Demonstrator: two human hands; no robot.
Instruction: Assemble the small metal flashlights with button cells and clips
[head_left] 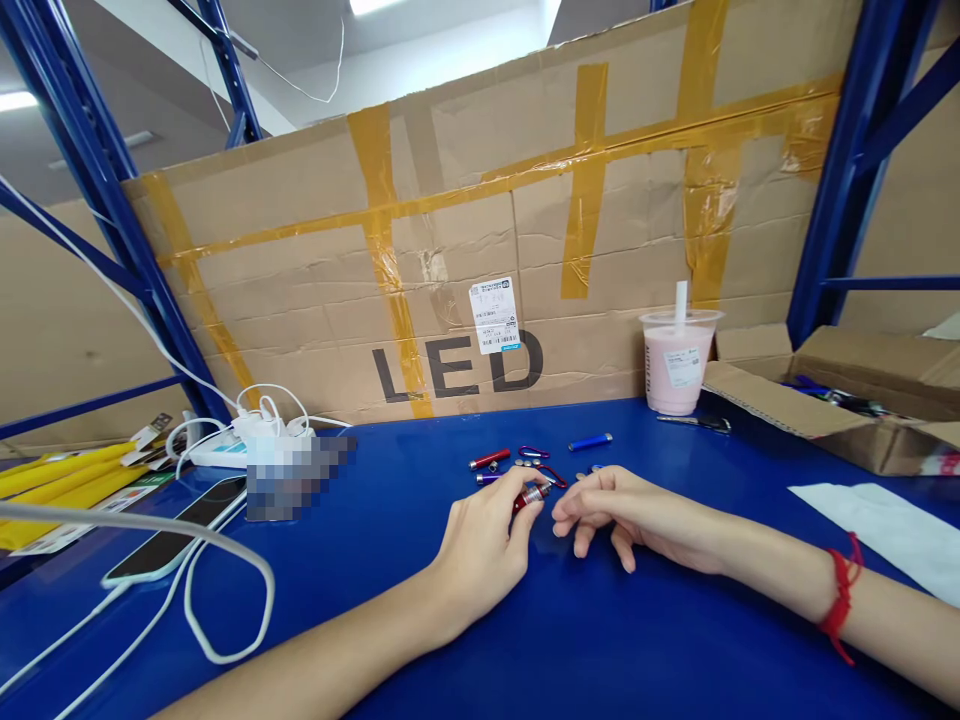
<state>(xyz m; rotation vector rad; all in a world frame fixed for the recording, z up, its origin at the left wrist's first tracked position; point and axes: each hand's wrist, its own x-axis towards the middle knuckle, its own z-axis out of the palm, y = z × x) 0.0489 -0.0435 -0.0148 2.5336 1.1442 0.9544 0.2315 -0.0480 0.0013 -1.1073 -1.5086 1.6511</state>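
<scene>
My left hand (491,545) is closed, with a small red keychain flashlight (531,497) pinched between thumb and fingers, its silvery end showing. Just to the right, my right hand (604,508) hovers palm down, fingers loosely bent and apart, with nothing visible in them. Beyond the hands lie a red metal tube (489,459), a purple-blue tube (489,479) partly behind my left hand, and a blue tube (590,442). A blue carabiner clip (533,453) and a red carabiner clip (556,477) are among them, with several tiny round metal parts.
A pink drink cup (667,375) with a straw stands at the back right, beside an open cardboard box (870,400). White paper (877,530) lies nearer. On the left are a phone (176,540), a power strip (221,452) and looping white cables (270,610). Taped cardboard (337,300) forms the back.
</scene>
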